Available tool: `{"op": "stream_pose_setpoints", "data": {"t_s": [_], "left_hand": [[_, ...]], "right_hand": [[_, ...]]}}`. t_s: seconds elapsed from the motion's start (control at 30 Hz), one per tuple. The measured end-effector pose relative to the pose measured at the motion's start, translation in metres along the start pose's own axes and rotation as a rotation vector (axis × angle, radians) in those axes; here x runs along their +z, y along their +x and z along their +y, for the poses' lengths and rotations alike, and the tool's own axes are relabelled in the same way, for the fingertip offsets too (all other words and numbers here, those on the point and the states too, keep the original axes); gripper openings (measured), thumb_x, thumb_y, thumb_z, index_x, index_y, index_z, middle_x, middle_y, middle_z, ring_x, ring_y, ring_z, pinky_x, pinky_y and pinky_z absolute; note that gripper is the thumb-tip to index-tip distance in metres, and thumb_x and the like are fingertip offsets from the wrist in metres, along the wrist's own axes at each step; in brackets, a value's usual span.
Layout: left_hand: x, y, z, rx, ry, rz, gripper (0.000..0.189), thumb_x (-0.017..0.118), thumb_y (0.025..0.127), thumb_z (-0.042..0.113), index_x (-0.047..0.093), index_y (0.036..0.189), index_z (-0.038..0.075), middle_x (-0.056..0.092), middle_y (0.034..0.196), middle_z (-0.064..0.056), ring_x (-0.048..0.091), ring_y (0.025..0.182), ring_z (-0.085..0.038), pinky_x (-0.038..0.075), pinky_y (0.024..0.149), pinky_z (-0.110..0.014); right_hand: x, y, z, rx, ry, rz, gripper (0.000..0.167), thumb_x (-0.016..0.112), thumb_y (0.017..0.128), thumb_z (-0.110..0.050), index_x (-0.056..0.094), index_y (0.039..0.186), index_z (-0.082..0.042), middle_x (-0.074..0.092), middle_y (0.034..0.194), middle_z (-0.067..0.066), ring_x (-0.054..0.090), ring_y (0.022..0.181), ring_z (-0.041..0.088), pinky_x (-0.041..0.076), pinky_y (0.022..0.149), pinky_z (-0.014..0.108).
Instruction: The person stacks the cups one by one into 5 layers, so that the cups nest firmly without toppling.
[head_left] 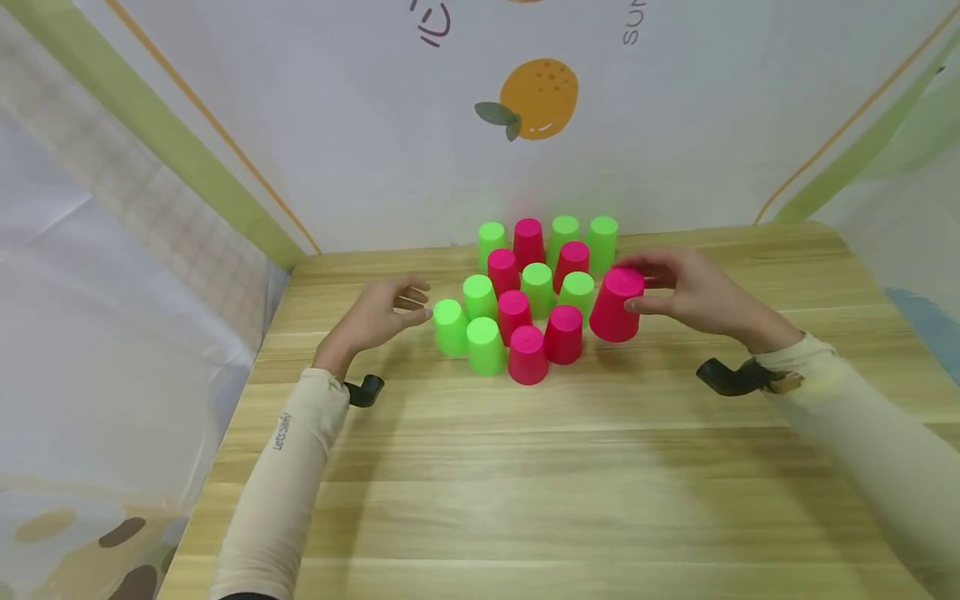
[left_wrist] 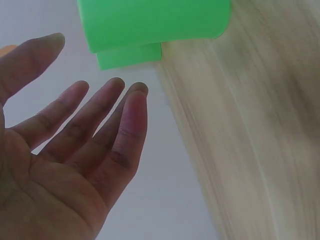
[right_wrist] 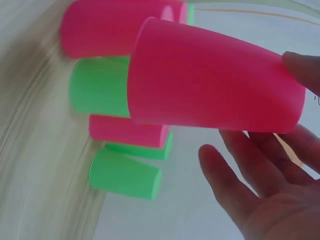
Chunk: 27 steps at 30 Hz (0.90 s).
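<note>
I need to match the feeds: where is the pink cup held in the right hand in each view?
Head: the pink cup is right of centre, held in the right hand.
Left wrist: not in it; a green cup shows at the top edge.
Right wrist: large, right of centre in the upper half.
Shared landmark: the wooden tabletop, seen in all three views.

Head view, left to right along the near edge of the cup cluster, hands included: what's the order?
Left hand, leftmost green cup, front green cup, nearest pink cup, next pink cup, held pink cup, right hand.
</note>
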<state>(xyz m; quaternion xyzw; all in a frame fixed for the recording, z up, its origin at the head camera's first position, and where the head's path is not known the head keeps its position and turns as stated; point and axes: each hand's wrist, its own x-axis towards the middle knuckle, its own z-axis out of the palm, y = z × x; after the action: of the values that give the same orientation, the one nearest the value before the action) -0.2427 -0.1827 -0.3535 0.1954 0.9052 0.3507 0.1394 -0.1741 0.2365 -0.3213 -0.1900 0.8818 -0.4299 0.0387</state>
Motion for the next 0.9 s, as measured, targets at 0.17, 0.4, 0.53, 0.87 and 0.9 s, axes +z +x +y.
{"op": "stream_pose_setpoints", "data": {"t_s": [0.17, 0.4, 0.53, 0.87, 0.9], "left_hand": [[0.004, -0.003, -0.004, 0.010, -0.014, 0.014, 0.047, 0.065, 0.097, 0.019, 0.052, 0.139, 0.002, 0.061, 0.134, -0.025, 0.063, 0.123, -0.039, 0.054, 0.103, -0.049], [0.015, -0.003, -0.008, 0.011, -0.031, -0.029, 0.053, 0.071, 0.093, 0.025, 0.052, 0.137, 0.005, 0.060, 0.137, -0.018, 0.059, 0.129, -0.039, 0.051, 0.106, -0.051], [0.023, -0.002, -0.010, 0.029, -0.054, -0.047, 0.053, 0.073, 0.091, 0.024, 0.053, 0.137, 0.007, 0.062, 0.136, -0.015, 0.059, 0.129, -0.037, 0.052, 0.106, -0.050], [0.028, 0.000, -0.009, 0.006, -0.114, -0.031, 0.052, 0.074, 0.090, 0.020, 0.053, 0.137, 0.008, 0.061, 0.136, -0.015, 0.059, 0.129, -0.036, 0.058, 0.098, -0.045], [0.028, 0.001, -0.009, 0.005, -0.119, -0.028, 0.052, 0.074, 0.091, 0.019, 0.053, 0.137, 0.008, 0.061, 0.136, -0.015, 0.059, 0.129, -0.036, 0.058, 0.099, -0.045]], "right_hand": [[0.002, 0.009, -0.005, 0.046, 0.088, 0.010, 0.048, 0.073, 0.089, -0.005, 0.059, 0.136, -0.005, 0.063, 0.131, 0.012, 0.066, 0.114, 0.021, 0.056, 0.085, 0.013], [0.008, 0.035, -0.012, 0.071, 0.160, 0.059, 0.054, 0.072, 0.092, -0.014, 0.053, 0.142, -0.010, 0.060, 0.137, 0.009, 0.063, 0.118, 0.023, 0.059, 0.084, 0.017], [0.010, 0.051, -0.017, 0.054, 0.164, 0.068, 0.050, 0.072, 0.092, -0.015, 0.057, 0.139, -0.009, 0.062, 0.134, 0.009, 0.064, 0.117, 0.024, 0.059, 0.083, 0.017], [0.016, 0.097, -0.033, 0.047, 0.150, 0.033, 0.047, 0.071, 0.092, -0.016, 0.058, 0.137, -0.009, 0.062, 0.133, 0.010, 0.061, 0.124, 0.029, 0.058, 0.084, 0.020], [0.017, 0.102, -0.034, 0.047, 0.149, 0.028, 0.047, 0.071, 0.092, -0.016, 0.058, 0.137, -0.009, 0.062, 0.133, 0.010, 0.061, 0.125, 0.028, 0.058, 0.086, 0.022]]}}
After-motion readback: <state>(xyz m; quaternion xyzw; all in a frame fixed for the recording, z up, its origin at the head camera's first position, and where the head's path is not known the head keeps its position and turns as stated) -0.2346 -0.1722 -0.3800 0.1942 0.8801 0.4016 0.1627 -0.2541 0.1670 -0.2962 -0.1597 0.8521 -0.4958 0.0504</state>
